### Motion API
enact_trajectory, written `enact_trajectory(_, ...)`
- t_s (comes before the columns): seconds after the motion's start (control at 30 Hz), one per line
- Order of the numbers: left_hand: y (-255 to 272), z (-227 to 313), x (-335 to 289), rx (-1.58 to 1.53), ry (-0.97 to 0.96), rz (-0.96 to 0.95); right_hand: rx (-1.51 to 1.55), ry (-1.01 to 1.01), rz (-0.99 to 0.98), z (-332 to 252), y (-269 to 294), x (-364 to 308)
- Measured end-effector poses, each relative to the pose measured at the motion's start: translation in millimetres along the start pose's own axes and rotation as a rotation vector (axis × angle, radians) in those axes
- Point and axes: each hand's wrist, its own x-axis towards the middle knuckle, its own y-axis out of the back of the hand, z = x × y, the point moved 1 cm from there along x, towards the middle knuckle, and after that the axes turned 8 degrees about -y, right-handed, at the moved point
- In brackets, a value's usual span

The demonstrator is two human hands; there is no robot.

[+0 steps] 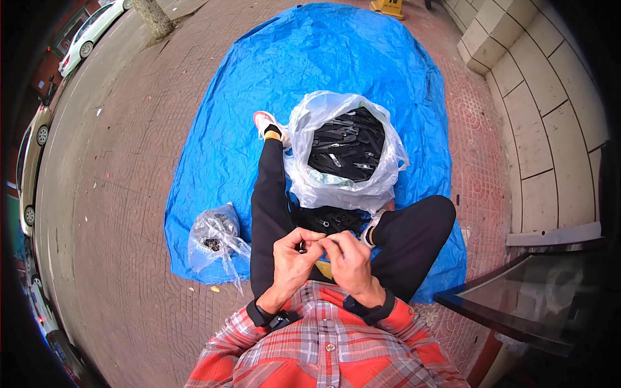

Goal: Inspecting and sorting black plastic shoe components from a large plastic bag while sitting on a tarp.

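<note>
My left hand (296, 258) and my right hand (350, 260) meet in front of my body, fingertips pinched close together. A small dark, shiny bit shows at the left hand's curled fingers; what either hand grips is too small and covered to name. Just beyond them, between my legs, lies a loose pile of black strips (333, 220), some with small silvery parts, like zippers. Past that pile stands a white translucent plastic bag (301, 174), its mouth wide and full of similar black strips (349, 142).
A blue tarp (278, 71) lies under everything on red paving (136, 194). A clear bag with small dark pieces (213, 236) sits left of my leg. At the right are a tiled wall (537, 110) and a dark-framed glass panel (537, 291). Parked cars (94, 32) line the left.
</note>
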Motion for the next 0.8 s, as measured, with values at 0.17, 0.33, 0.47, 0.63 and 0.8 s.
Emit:
enact_trajectory(0.17, 2, -15, 7, -0.053, -0.074, 0.084, -0.313, 0.171, -0.171, -10, 3, -2)
enact_trajectory(0.33, 15, 8, 2, -0.521, 0.151, -0.143, -0.268, 0.335, -0.051, -1, 11, 2)
enact_trajectory(0.47, 17, 4, 3, -0.481, 0.214, -0.081, -0.033, 0.222, -0.153, -4, 11, 4)
enact_trajectory(0.63, 21, 13, 4, -0.525, 0.274, -0.149, 0.199, -0.193, -0.268, -5, 21, 16)
enact_trajectory(0.8, 26, 6, 2, -0.449, 0.348, -0.18, 0.176, -0.225, -0.483, -3, 29, 22)
